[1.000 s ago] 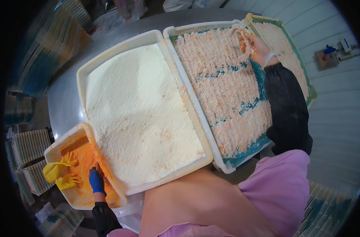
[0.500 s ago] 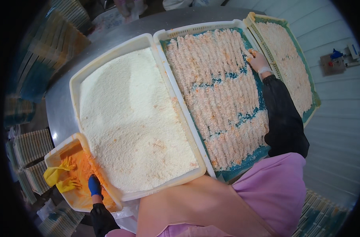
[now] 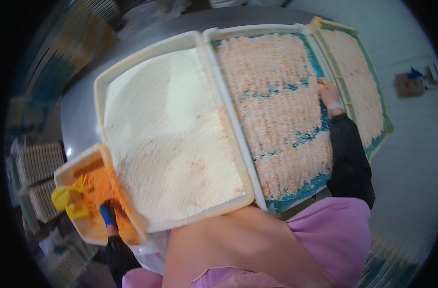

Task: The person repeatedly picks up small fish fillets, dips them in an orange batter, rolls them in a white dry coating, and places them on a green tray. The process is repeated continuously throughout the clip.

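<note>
Left hand (image 3: pixel 107 214): blue-gloved, in the orange tub (image 3: pixel 67 174); openness cannot be told.
Right hand (image 3: pixel 330 93): fingers loosely curled, touching the breaded pieces (image 3: pixel 276 115) at the teal tray (image 3: pixel 320 126) edge.

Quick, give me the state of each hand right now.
Left hand: blue glove, down in the orange tub; grip cannot be told.
Right hand: on the breaded pieces at the tray edge; grip cannot be told.

Person wearing long black sleeves, a pink apron at six o'clock, and a blue-gloved left hand (image 3: pixel 107 214).
</note>
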Demonstrator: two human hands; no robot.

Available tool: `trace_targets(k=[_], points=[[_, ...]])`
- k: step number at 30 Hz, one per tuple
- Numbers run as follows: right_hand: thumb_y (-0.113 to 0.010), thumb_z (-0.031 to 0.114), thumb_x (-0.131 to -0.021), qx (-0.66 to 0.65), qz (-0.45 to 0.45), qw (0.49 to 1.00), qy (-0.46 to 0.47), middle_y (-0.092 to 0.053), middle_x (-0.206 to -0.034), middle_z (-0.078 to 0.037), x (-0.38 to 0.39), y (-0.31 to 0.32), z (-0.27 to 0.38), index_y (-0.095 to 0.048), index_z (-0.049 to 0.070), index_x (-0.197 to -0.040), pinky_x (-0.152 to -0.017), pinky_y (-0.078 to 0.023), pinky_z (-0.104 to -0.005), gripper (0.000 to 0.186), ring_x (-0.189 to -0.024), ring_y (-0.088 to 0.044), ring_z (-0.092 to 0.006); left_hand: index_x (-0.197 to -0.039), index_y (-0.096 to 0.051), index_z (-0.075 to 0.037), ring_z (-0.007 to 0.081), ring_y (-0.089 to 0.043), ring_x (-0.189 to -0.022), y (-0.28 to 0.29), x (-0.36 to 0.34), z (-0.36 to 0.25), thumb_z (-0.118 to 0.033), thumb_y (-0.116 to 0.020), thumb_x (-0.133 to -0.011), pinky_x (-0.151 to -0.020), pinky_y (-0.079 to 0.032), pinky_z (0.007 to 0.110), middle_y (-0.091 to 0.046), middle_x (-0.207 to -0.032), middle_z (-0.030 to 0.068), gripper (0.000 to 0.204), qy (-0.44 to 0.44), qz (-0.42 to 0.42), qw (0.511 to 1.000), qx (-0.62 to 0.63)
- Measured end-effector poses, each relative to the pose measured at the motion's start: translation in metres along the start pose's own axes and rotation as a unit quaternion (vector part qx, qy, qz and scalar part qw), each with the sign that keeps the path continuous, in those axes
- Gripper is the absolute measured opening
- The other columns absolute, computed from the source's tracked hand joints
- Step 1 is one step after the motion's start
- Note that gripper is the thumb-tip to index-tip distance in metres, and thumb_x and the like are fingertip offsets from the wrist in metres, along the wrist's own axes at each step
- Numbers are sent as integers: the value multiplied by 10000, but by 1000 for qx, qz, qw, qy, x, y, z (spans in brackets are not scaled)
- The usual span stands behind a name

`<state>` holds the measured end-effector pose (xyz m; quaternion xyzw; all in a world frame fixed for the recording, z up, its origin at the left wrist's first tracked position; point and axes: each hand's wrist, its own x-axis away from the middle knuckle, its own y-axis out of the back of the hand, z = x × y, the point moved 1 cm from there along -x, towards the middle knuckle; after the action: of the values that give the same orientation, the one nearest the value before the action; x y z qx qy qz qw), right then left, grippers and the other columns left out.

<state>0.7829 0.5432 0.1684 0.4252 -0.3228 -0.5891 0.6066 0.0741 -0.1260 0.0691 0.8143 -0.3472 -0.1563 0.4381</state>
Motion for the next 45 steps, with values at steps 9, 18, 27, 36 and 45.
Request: trace_targets(k=[9,18,27,36,45], points=[[-491,112,-859,-54,69,996,5,-601,-1072,-103,74,31,63,-548,6,-1152,-819,-418,-266,317,-959,-556,-193,-1132,-575,-66,173,-507,-585,15,6,-11,-110,-627,-745,-521,-402,298,-521,-666,54,393,208,-50,977,4],[-497,39,-848,-131,211,952,180,-604,-1033,-135,192,13,249,-594,-17,-1042,-815,-427,-297,223,-939,-569,-234,-951,-607,12,350,-576,-833,-37,-33,-108,-105,-670,-697,-685,-465,361,-593,-914,210,287,101,-16,989,-111],[-507,14,-828,-171,252,922,239,-609,-984,-139,245,13,296,-610,-27,-977,-808,-434,-319,185,-915,-576,-259,-1009,-601,53,146,-582,-748,32,-19,-99,-80,-619,-796,-633,-465,266,-628,-894,87,252,247,-13,909,336],[-496,-44,-781,-240,333,881,234,-609,-1003,-142,280,1,321,-602,-36,-966,-835,-433,-307,214,-948,-576,-260,-932,-626,26,175,-602,-784,64,-19,-36,-116,-580,-835,-702,-470,266,-642,-859,81,178,141,-47,936,318],[-483,-8,-812,-249,365,885,149,-592,-1069,-170,317,-55,292,-578,1,-1074,-889,-417,-307,279,-1011,-560,-275,-1145,-546,-30,64,-476,-672,17,-30,-227,37,-485,-785,-588,-400,186,-558,-821,17,371,28,221,847,483]])
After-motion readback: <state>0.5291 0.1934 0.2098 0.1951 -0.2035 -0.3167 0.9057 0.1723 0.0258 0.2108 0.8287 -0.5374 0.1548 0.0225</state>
